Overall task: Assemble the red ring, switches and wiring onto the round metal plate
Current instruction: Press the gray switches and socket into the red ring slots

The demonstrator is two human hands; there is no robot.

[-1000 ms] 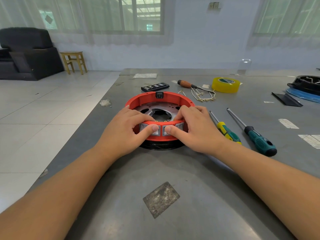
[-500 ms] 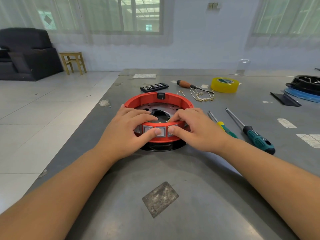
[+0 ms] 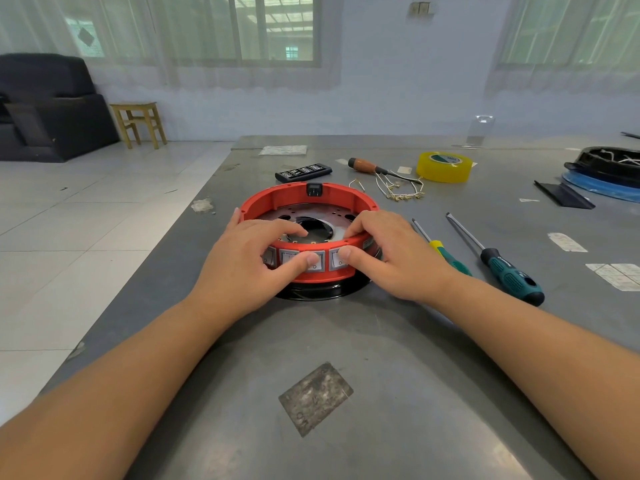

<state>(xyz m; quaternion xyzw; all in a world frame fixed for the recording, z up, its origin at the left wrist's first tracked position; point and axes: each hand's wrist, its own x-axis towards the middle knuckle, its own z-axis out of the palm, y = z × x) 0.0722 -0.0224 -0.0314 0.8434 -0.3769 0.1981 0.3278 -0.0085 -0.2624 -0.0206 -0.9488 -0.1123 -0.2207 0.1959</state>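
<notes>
Switches being seated in red ring (image 3: 277, 199), both hands gripping it on the tabletop (image 3: 381, 358).
Left hand (image 3: 242, 261) and right hand (image 3: 391, 254) curl over the ring's near wall, thumbs pressing switches (image 3: 298, 259); ring sits on round metal plate (image 3: 294, 216). Next, I judge: fetch wiring (image 3: 394, 192) beyond the ring. Versus earlier: ring turned, more switches facing.

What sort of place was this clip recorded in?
Probably an informal workshop in a plain room: a metal worktable with screwdrivers and yellow tape, beside a tiled floor and dark sofa.
</notes>
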